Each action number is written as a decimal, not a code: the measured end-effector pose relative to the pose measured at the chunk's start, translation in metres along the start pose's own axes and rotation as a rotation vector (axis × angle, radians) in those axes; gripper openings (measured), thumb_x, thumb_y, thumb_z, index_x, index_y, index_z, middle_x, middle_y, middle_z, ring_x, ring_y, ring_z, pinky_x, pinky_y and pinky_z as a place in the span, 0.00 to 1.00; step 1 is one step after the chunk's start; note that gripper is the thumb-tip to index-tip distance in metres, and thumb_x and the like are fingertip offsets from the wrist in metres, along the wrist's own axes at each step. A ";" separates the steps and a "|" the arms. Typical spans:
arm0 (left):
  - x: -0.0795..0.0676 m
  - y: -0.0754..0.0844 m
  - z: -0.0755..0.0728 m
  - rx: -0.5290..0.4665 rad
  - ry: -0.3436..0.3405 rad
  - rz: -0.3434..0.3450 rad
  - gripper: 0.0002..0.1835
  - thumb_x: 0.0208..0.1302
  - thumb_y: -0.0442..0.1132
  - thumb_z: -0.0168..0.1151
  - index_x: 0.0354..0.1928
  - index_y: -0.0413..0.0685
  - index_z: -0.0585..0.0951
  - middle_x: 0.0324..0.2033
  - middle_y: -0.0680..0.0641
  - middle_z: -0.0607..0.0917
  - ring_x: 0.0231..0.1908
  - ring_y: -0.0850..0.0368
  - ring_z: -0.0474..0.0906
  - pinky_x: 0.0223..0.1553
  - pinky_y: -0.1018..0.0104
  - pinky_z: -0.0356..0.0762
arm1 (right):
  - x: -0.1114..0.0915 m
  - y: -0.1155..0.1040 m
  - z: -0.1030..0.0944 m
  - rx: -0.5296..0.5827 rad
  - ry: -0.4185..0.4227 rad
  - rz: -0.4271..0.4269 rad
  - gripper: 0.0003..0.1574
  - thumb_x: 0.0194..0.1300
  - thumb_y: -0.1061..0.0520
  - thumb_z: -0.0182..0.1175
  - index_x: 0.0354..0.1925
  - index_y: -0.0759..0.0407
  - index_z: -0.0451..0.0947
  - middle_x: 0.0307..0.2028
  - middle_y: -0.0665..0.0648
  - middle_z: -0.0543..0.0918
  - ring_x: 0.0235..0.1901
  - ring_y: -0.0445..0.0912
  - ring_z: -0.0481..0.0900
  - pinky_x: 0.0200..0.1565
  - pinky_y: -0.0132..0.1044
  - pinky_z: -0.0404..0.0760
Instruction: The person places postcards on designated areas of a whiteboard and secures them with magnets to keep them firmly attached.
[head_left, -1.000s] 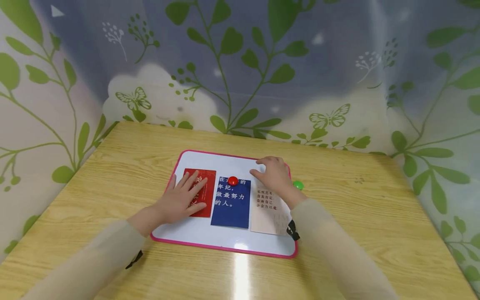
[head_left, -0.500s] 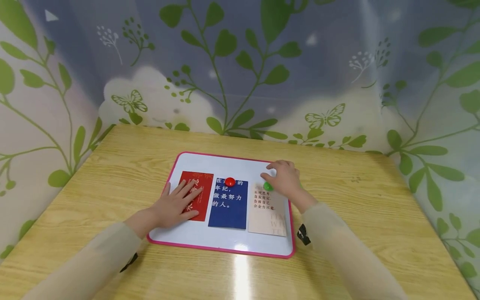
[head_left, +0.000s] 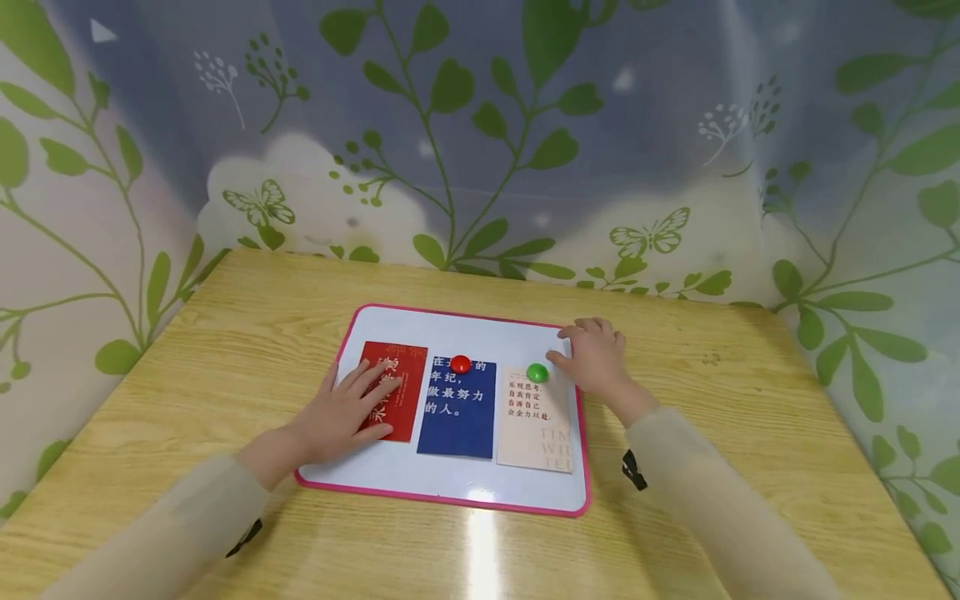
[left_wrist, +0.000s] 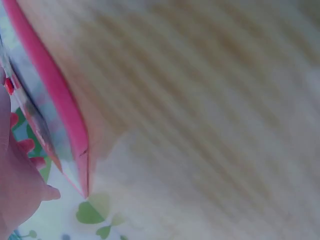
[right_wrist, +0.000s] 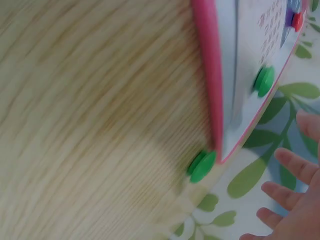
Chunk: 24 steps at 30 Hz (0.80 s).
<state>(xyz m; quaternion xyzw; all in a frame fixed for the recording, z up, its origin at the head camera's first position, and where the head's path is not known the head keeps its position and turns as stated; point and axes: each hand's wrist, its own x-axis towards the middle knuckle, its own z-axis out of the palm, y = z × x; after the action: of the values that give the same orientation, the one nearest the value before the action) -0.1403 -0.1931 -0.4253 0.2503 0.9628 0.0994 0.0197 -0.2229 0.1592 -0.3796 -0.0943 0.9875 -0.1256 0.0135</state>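
A pink-rimmed whiteboard [head_left: 431, 479] lies on the table, bearing a red card [head_left: 408, 408], a blue card [head_left: 461, 433] and a cream card [head_left: 525, 446] with Chinese writing. My left hand [head_left: 326, 423] rests on the red card's left part, fingers spread. A red round magnet [head_left: 461, 364] sits at the blue card's top. On the cream card's top is a green round magnet [head_left: 537, 372]. Just right of it, my right hand [head_left: 600, 362] hovers over the board's right edge, fingers loosely bent, holding nothing. The right wrist view shows another green magnet [right_wrist: 202, 166] beside the board's corner.
The wooden table [head_left: 720, 433] extends around the board on every side. Behind it and at both sides hangs a cloth backdrop [head_left: 480, 167] printed with leaves and butterflies. In the head view, my right hand hides the loose green magnet.
My right hand has drawn back to the right from the cream card's top, uncovering the green magnet there. The left hand has slid slightly left and down on the red card.
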 end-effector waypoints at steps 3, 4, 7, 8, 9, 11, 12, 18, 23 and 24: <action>-0.003 0.002 0.001 0.010 -0.031 -0.008 0.37 0.60 0.55 0.59 0.69 0.49 0.63 0.69 0.38 0.60 0.69 0.37 0.53 0.64 0.30 0.41 | -0.001 0.008 -0.001 -0.039 -0.005 -0.009 0.31 0.62 0.43 0.59 0.56 0.61 0.74 0.64 0.69 0.66 0.66 0.67 0.55 0.61 0.67 0.53; -0.003 0.002 0.002 0.011 -0.040 -0.012 0.37 0.60 0.55 0.59 0.69 0.50 0.63 0.69 0.39 0.60 0.69 0.37 0.53 0.64 0.30 0.41 | -0.001 0.011 -0.002 -0.041 -0.008 -0.008 0.31 0.62 0.43 0.59 0.56 0.61 0.73 0.64 0.69 0.65 0.66 0.67 0.54 0.61 0.67 0.53; -0.004 0.004 0.002 0.009 -0.061 -0.024 0.36 0.60 0.56 0.58 0.68 0.51 0.64 0.69 0.39 0.60 0.69 0.38 0.53 0.65 0.30 0.40 | -0.003 0.018 -0.005 -0.046 -0.021 0.008 0.32 0.61 0.44 0.60 0.57 0.61 0.73 0.65 0.70 0.63 0.66 0.68 0.53 0.61 0.68 0.52; -0.004 0.004 0.002 0.008 -0.062 -0.025 0.36 0.61 0.56 0.58 0.68 0.51 0.64 0.69 0.39 0.60 0.69 0.38 0.53 0.65 0.30 0.40 | -0.004 0.021 -0.006 -0.043 -0.024 0.016 0.32 0.60 0.44 0.61 0.57 0.61 0.72 0.65 0.70 0.63 0.66 0.68 0.52 0.61 0.68 0.52; -0.004 0.005 0.002 0.006 -0.062 -0.024 0.36 0.61 0.55 0.58 0.68 0.51 0.64 0.69 0.39 0.61 0.69 0.38 0.53 0.64 0.29 0.40 | -0.005 0.024 -0.006 -0.038 -0.028 0.024 0.32 0.60 0.45 0.61 0.58 0.61 0.72 0.65 0.70 0.63 0.66 0.68 0.52 0.61 0.68 0.51; -0.005 0.005 0.002 0.002 -0.063 -0.025 0.36 0.60 0.55 0.58 0.68 0.51 0.64 0.69 0.39 0.61 0.69 0.37 0.53 0.64 0.29 0.40 | -0.006 0.029 -0.006 -0.045 -0.035 0.031 0.33 0.61 0.44 0.60 0.58 0.61 0.72 0.65 0.71 0.63 0.66 0.69 0.52 0.61 0.69 0.51; -0.005 0.004 0.002 0.000 -0.065 -0.025 0.36 0.61 0.55 0.58 0.68 0.51 0.64 0.69 0.39 0.61 0.69 0.37 0.53 0.64 0.29 0.40 | -0.007 0.032 -0.005 -0.049 -0.042 0.033 0.33 0.61 0.44 0.60 0.58 0.62 0.72 0.65 0.71 0.62 0.66 0.69 0.51 0.61 0.69 0.51; -0.005 0.002 0.004 -0.010 -0.061 -0.024 0.36 0.61 0.55 0.58 0.68 0.51 0.64 0.69 0.40 0.60 0.69 0.38 0.52 0.64 0.29 0.40 | -0.011 0.050 0.000 -0.050 -0.069 0.048 0.35 0.59 0.43 0.62 0.59 0.62 0.71 0.65 0.72 0.61 0.66 0.71 0.49 0.60 0.72 0.49; -0.003 0.001 0.005 -0.019 -0.031 -0.018 0.37 0.61 0.57 0.57 0.69 0.50 0.62 0.70 0.41 0.60 0.69 0.40 0.52 0.65 0.31 0.40 | -0.013 0.058 0.003 -0.050 -0.092 0.064 0.35 0.58 0.43 0.63 0.57 0.63 0.73 0.65 0.73 0.60 0.66 0.71 0.49 0.60 0.72 0.47; -0.003 0.000 0.005 -0.017 -0.021 -0.015 0.38 0.61 0.57 0.57 0.69 0.49 0.62 0.70 0.41 0.60 0.69 0.40 0.52 0.65 0.31 0.40 | -0.013 0.059 0.003 -0.051 -0.096 0.064 0.35 0.57 0.43 0.63 0.56 0.63 0.73 0.65 0.73 0.60 0.66 0.71 0.49 0.60 0.72 0.47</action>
<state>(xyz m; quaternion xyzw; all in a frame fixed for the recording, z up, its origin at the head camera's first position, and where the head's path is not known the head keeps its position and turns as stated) -0.1375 -0.1932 -0.4297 0.2439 0.9636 0.1048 0.0329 -0.2203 0.2166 -0.3974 -0.0688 0.9911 -0.0954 0.0627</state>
